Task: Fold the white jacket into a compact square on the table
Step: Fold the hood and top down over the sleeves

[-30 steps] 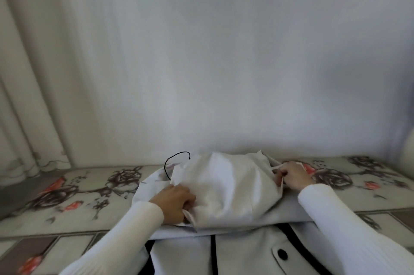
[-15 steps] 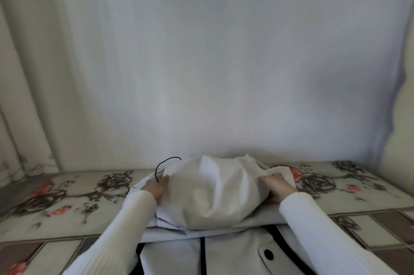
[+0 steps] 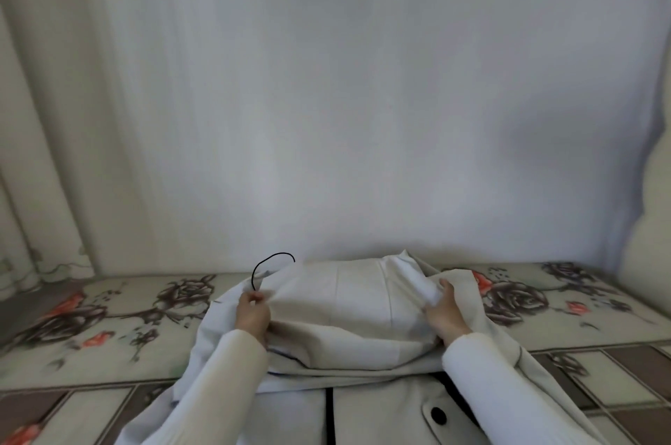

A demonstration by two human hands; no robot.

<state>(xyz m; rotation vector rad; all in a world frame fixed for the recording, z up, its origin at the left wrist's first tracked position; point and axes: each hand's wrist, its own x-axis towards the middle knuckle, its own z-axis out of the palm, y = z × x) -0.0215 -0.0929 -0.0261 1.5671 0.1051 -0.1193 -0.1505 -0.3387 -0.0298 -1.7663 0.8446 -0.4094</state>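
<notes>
The white cloth jacket with black piping point(image 3: 348, 321) lies on the table, which is spread with a flower-printed covering of grey and red roses point(image 3: 109, 317). Its far part is bunched and turned back into a wide hump near the table's far edge, while its near part, with a black seam line and one black round button point(image 3: 438, 415), runs down toward the near edge and out of view.

The hump's long axis runs left to right, parallel to the far edge, and a hand sits at each end of it. The left hand point(image 3: 253, 317) is closed in a pinch on the cloth at the left end, just below a thin black cord loop point(image 3: 270, 265) that stands up from the fabric there. The right hand point(image 3: 443, 314) is at the right end with its fingers curled round a rolled edge of cloth and the thumb raised; how tightly it grips I cannot tell for sure, but it does look to have hold of the fabric. Both arms wear white knitted sleeves point(image 3: 225, 383).

As I judge it, the next move depends on that symmetry: with the cloth stretched crosswise between the hands and neither hand much nearer the middle, the folded part would be brought toward the person over the flat near part, both ends travelling together. If one end lags, the fold will skew and the square come out lopsided.
</notes>
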